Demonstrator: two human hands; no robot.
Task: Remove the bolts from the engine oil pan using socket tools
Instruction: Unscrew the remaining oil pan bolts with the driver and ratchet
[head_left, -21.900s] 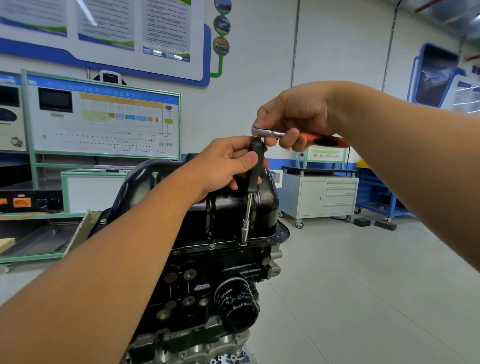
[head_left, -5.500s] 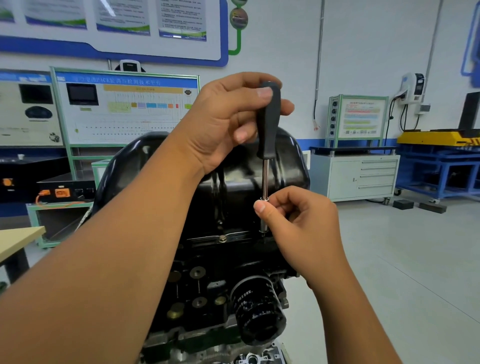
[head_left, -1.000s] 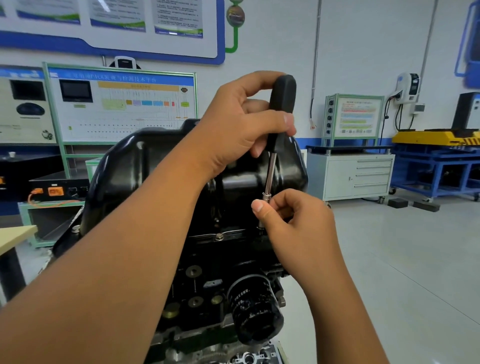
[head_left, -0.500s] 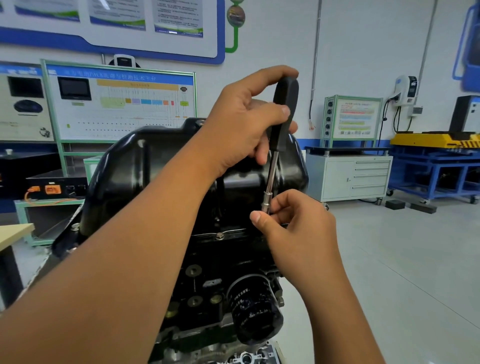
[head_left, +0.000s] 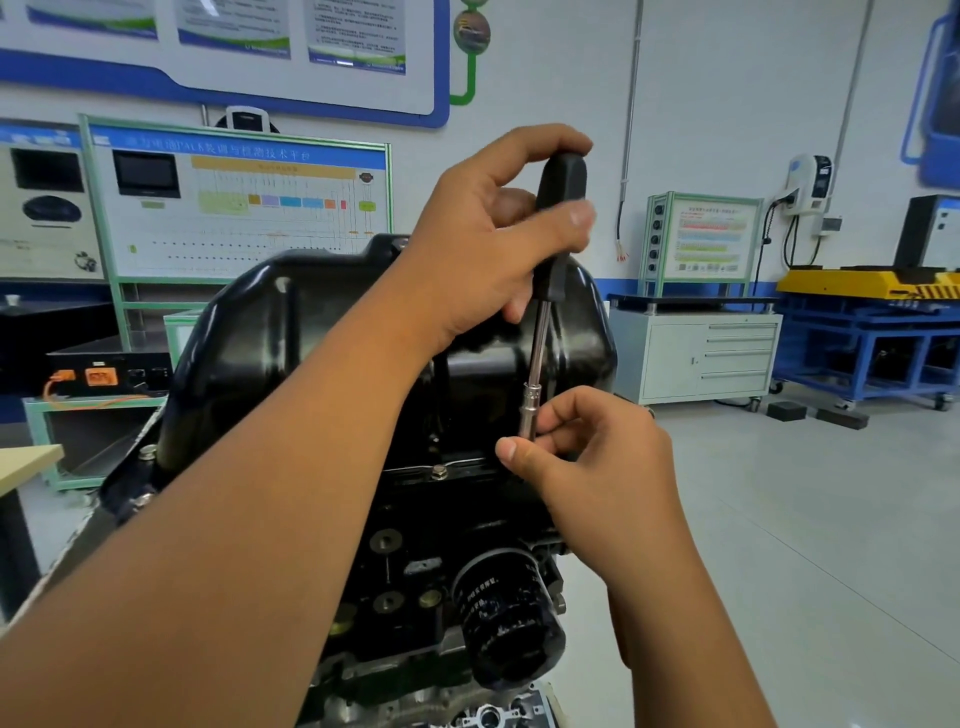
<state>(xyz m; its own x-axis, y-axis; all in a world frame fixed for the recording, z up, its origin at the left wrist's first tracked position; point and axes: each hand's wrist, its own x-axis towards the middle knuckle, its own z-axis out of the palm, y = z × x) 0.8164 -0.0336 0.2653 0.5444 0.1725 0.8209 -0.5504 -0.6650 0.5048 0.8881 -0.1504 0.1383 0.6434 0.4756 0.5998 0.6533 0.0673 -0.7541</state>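
The person stands at an upturned engine, its glossy black oil pan (head_left: 311, 332) on top. The left hand (head_left: 488, 244) grips the black handle of a socket driver (head_left: 558, 223), fingers (head_left: 550, 143) curled over the top and thumb pressed across the front, holding the tool nearly upright in front of the pan's right end. The steel shaft runs down to a socket at its tip, and there the right hand (head_left: 597, 462) pinches the socket end between thumb and curled fingers, just above the pan's flange; whether a bolt sits in the socket I cannot tell, since the hand hides it. One bolt (head_left: 440, 472) stands in the flange just left of the right thumb, and another bolt head (head_left: 148, 452) shows at the flange's far left corner. Below the flange, a black oil filter (head_left: 511, 623) juts out of the engine block towards us. Behind, a green-framed training board (head_left: 239, 197) stands by the wall, a white drawer cabinet (head_left: 696, 353) to the right, and a blue cart (head_left: 872, 343) carrying a yellow unit beyond that
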